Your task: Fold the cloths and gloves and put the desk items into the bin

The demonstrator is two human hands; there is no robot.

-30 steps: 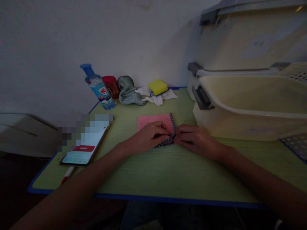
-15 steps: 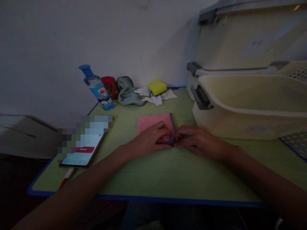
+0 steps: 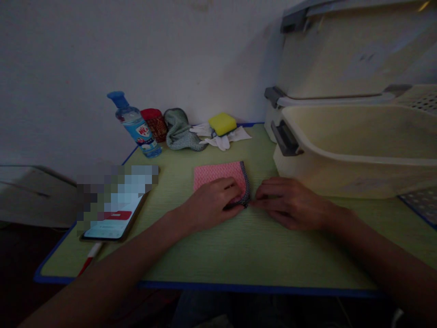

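A folded pink cloth [image 3: 218,171] with a black-and-white checked border lies flat on the table. My left hand [image 3: 213,202] rests over its near part, fingers curled down and thumb at the near edge, gripping the cloth there. At the cloth's near right corner is my right hand [image 3: 290,202]. Its fingers are bent and held together, and one fingertip reaches the corner of the border. Part of the cloth is hidden beneath my left hand.
Left on the table [image 3: 221,255] lie a phone [image 3: 119,214] and a red-and-white pen-like object [image 3: 90,255]. Behind stand a blue bottle [image 3: 139,130], a red container [image 3: 155,125], a grey-green cloth [image 3: 180,132], white gloves [image 3: 220,142] and a yellow sponge [image 3: 222,124]. Cream bins [image 3: 303,177] fill the right.
The near border of the cloth has been straightened at the corner. My right hand has drawn slightly rightward from it, while my left hand's fingers have curled closer over the cloth.
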